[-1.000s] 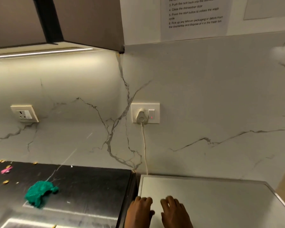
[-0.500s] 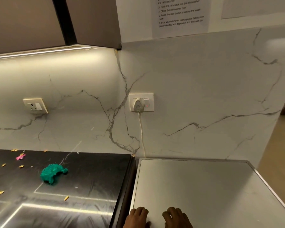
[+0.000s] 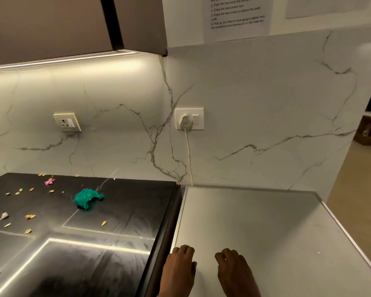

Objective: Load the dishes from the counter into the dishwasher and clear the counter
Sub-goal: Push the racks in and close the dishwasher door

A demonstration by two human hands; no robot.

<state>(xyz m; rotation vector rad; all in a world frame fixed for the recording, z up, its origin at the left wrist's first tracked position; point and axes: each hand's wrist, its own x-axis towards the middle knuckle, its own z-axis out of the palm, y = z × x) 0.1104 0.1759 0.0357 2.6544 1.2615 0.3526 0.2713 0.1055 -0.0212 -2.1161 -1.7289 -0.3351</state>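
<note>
both hands lie palm-down with fingers loosely curled and close together, holding nothing: the left hand (image 3: 178,269) and right hand (image 3: 234,271) rest side by side on a smooth, matte grey metal top (image 3: 266,228). to their left, well apart, the glossy black counter (image 3: 120,228) carries a crumpled green scrap (image 3: 87,198), a small pink piece (image 3: 49,181) and scattered yellow seeds (image 3: 30,216). veined white marble wall (image 3: 255,103) behind.

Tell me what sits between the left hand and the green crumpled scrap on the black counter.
Nothing visible. The left hand rests on the grey top; bare black counter lies between it and the green scrap. Only one seed lies nearby.
</note>
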